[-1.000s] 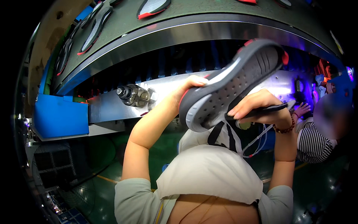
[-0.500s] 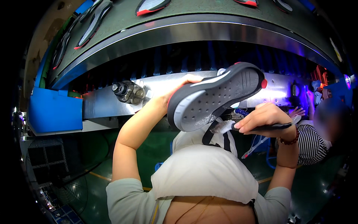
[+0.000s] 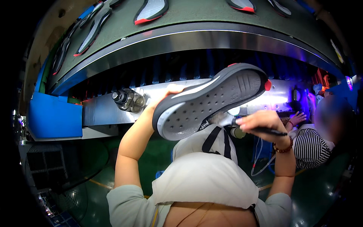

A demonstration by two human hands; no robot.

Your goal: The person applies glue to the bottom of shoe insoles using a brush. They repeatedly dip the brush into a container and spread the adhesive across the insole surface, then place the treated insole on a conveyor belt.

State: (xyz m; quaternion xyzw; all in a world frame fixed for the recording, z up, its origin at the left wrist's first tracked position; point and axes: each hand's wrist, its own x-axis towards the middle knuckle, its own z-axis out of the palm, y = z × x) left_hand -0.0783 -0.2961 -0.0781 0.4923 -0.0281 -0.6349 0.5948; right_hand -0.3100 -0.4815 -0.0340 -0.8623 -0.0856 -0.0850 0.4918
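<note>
A grey shoe sole (image 3: 211,104) with a black rim and red tips is held up, tilted, its dimpled face toward me. My left hand (image 3: 170,91) grips it from behind at the left end; most of those fingers are hidden by the sole. In my right hand (image 3: 262,123) is a brush (image 3: 227,120) with a dark handle, the fingers closed round it. Its pale bristles touch the sole's near edge around the middle. A wet shine shows on the sole near its lower left end.
A green conveyor belt (image 3: 196,13) with several soles lies beyond a metal edge. On the metal shelf (image 3: 102,108) stands a glass bottle (image 3: 128,100) with a dark cap. A blue box (image 3: 55,117) is at left. At right, a co-worker in a striped top (image 3: 312,147) reaches in.
The sole has moved a little left in my left hand. My right hand has moved left and slightly down with the brush, along the sole's near edge. Soles on the belt have shifted left.
</note>
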